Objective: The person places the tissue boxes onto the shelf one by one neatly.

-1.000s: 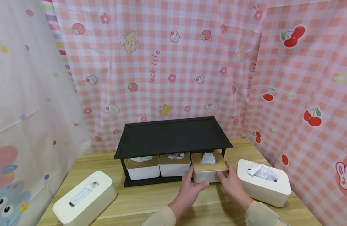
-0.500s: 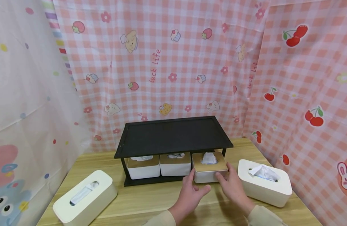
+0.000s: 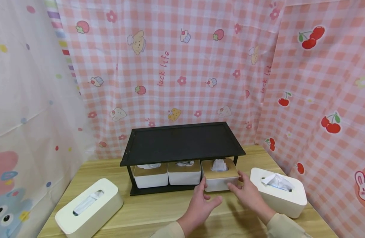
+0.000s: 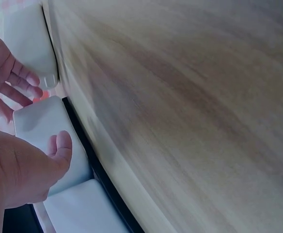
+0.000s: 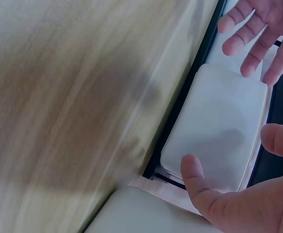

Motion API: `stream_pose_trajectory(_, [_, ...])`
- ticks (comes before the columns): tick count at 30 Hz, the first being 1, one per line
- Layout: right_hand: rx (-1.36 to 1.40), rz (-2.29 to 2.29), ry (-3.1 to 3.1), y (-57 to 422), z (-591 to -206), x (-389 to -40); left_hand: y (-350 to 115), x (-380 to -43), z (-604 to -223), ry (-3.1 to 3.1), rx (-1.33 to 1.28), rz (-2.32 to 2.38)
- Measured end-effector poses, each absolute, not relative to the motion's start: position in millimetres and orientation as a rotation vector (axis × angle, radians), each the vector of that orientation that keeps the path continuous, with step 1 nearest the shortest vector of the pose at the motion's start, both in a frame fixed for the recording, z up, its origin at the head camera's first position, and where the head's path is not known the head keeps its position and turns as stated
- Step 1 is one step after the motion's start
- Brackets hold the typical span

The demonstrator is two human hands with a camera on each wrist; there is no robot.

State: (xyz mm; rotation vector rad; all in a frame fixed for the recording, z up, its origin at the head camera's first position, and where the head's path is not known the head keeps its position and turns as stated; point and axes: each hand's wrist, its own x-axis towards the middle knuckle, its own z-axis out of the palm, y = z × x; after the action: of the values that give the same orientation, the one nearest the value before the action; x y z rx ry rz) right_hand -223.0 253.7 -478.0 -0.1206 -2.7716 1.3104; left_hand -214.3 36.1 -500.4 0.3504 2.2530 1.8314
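Observation:
A square tissue box [image 3: 220, 184] with a white body and a wood-coloured lid sits at the right end of the low black shelf [image 3: 182, 142]. White tissue [image 3: 219, 165] sticks up from its slot. My left hand [image 3: 198, 203] is at the box's front left corner, index finger near or touching its side, thumb held away. My right hand [image 3: 250, 194] is at its right side, thumb by the front face [image 5: 219, 116]. Both hands' fingers look extended and spread in the wrist views. Two matching boxes stand under the shelf, a middle box [image 3: 184, 178] and a left box [image 3: 151, 181].
On the wooden table [image 3: 149, 215], a long white tissue box [image 3: 282, 201] stands close beside my right hand. Another long white tissue box [image 3: 102, 211] lies angled at the left. Pink checked cloth [image 3: 182, 59] hangs behind and to the right, with a pale curtain [image 3: 36, 115] at the left.
The square box has shifted very slightly left and back. My right forearm has swung a little to the right, while my left hand has moved only slightly.

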Motion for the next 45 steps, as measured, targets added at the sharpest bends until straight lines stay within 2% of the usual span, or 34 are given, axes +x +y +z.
stream_pose_trajectory(28, [-0.119,1.406,-2.838,251,-469,-246,38,-241,-498,2.316,0.297,1.785])
stream_pose_trajectory(45, [-0.129,1.438,-2.836,252,-470,-253,43,-249,-503,2.55,0.397,1.576])
